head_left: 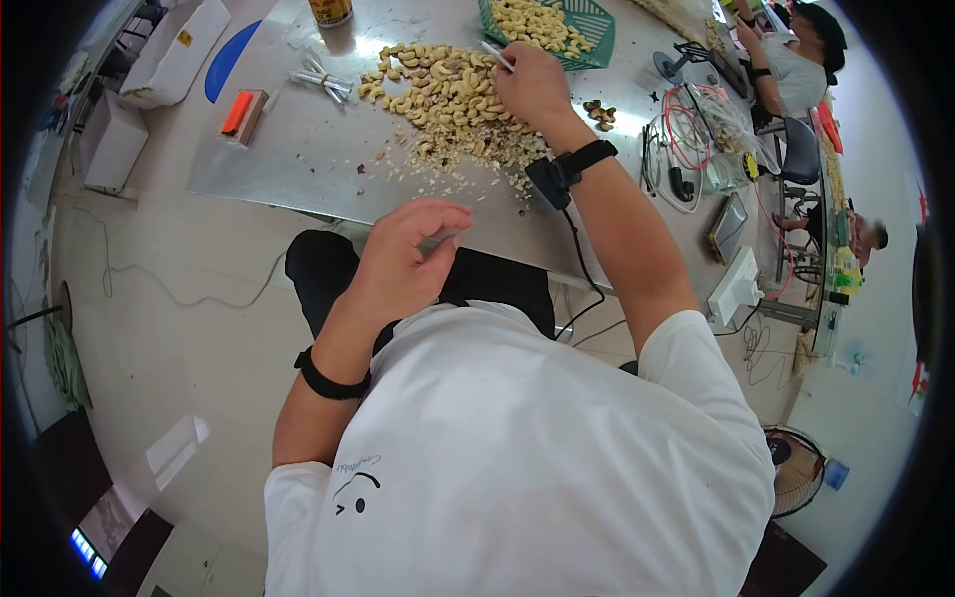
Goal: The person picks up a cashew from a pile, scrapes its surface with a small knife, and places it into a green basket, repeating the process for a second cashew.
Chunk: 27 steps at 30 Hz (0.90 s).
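Seen from above: a steel sheet [288, 159] covering the table, dull grey with a glare patch near the far edge. Heaped on its far middle, the cashews [443, 95]: pale cream, curved, mostly whole kernels, spread in a loose, ragged mound. Thinning toward the near edge into scraps [468, 164], small broken bits and brownish flecks of skin. Just beyond the mound, a green basket [595, 22] with more cream kernels inside.

Resting on the right rim of the mound, the right hand [532, 85], fingers pressed together and pinching a thin pale pick [495, 55] that points away toward the basket; a black band [585, 157] with a cable strapped at the wrist. Near the sheet's front edge, well apart from the mound, the left hand [408, 249], fingers curled in toward the thumb; possibly nipping something tiny, but too small to tell.

Left of the mound, a bundle of metal rods [320, 80], and further left an orange block [242, 114]. To the right of the right hand, a few darker nuts [600, 112] lying on their own.
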Each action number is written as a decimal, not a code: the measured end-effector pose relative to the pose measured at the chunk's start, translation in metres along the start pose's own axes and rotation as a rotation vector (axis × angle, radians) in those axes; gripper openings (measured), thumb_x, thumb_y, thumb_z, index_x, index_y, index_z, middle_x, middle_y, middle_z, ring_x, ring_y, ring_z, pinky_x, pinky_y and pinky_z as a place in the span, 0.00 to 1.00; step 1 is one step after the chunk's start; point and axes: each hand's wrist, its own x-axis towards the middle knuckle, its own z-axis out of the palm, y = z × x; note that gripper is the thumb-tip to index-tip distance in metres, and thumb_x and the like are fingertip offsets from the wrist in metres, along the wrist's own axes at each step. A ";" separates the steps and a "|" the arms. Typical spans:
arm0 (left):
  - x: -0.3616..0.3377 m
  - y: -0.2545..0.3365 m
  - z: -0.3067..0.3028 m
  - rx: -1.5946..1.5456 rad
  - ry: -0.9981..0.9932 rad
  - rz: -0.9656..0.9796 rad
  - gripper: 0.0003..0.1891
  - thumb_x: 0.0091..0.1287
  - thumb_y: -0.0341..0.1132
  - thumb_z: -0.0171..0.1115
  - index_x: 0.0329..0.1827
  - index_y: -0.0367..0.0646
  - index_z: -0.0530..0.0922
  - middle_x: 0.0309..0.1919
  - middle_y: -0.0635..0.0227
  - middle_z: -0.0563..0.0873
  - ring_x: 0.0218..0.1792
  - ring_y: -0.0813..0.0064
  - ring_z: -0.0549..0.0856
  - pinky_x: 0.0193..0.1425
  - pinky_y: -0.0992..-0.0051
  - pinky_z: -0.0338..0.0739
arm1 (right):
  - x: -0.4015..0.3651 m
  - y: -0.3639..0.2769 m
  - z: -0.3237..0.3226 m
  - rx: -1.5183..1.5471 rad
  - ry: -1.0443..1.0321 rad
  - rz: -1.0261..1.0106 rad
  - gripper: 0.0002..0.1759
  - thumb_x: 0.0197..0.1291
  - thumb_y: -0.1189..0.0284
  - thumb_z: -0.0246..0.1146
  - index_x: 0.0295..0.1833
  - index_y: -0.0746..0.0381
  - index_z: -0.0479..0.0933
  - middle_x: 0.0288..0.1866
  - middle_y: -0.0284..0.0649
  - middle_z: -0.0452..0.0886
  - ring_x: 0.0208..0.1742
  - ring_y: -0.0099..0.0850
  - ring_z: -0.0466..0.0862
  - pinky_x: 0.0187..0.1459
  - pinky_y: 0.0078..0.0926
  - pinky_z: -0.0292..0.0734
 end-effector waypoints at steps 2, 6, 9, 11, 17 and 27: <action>0.001 -0.003 0.000 0.011 -0.008 0.013 0.11 0.66 0.17 0.63 0.49 0.36 0.86 0.53 0.59 0.90 0.52 0.71 0.89 0.57 0.73 0.84 | -0.003 0.003 -0.003 0.162 0.046 0.037 0.16 0.63 0.65 0.73 0.51 0.62 0.86 0.40 0.43 0.89 0.44 0.46 0.89 0.48 0.42 0.84; 0.001 -0.006 0.002 -0.126 0.075 -0.100 0.12 0.71 0.18 0.63 0.55 0.36 0.84 0.52 0.62 0.89 0.53 0.75 0.88 0.60 0.74 0.83 | -0.027 -0.012 -0.037 0.766 0.008 0.202 0.12 0.62 0.69 0.76 0.45 0.64 0.83 0.28 0.33 0.83 0.26 0.28 0.83 0.28 0.27 0.77; 0.009 -0.012 0.008 -0.283 0.160 -0.124 0.15 0.72 0.20 0.65 0.60 0.36 0.82 0.52 0.64 0.89 0.53 0.76 0.88 0.61 0.74 0.83 | -0.065 -0.029 -0.061 1.314 -0.173 0.371 0.09 0.64 0.74 0.75 0.43 0.62 0.80 0.26 0.28 0.77 0.19 0.16 0.73 0.19 0.17 0.63; 0.021 -0.003 0.013 -0.358 0.241 -0.071 0.16 0.71 0.23 0.68 0.61 0.35 0.81 0.51 0.64 0.89 0.52 0.75 0.89 0.59 0.74 0.84 | -0.093 -0.046 -0.072 1.477 -0.261 0.460 0.08 0.66 0.75 0.73 0.44 0.61 0.79 0.25 0.27 0.76 0.16 0.15 0.70 0.17 0.17 0.59; 0.036 0.009 0.022 -0.498 0.228 0.002 0.17 0.70 0.22 0.70 0.61 0.35 0.81 0.52 0.65 0.89 0.53 0.75 0.89 0.60 0.74 0.85 | -0.145 -0.053 -0.071 1.736 -0.454 0.614 0.08 0.71 0.72 0.70 0.45 0.60 0.77 0.25 0.27 0.75 0.13 0.15 0.66 0.15 0.17 0.56; 0.033 0.005 0.025 -0.370 0.169 0.013 0.15 0.68 0.23 0.74 0.57 0.37 0.85 0.48 0.68 0.89 0.48 0.80 0.87 0.55 0.78 0.84 | -0.162 -0.054 -0.070 1.764 -0.501 0.624 0.06 0.74 0.72 0.67 0.47 0.61 0.76 0.30 0.29 0.77 0.15 0.14 0.66 0.16 0.16 0.56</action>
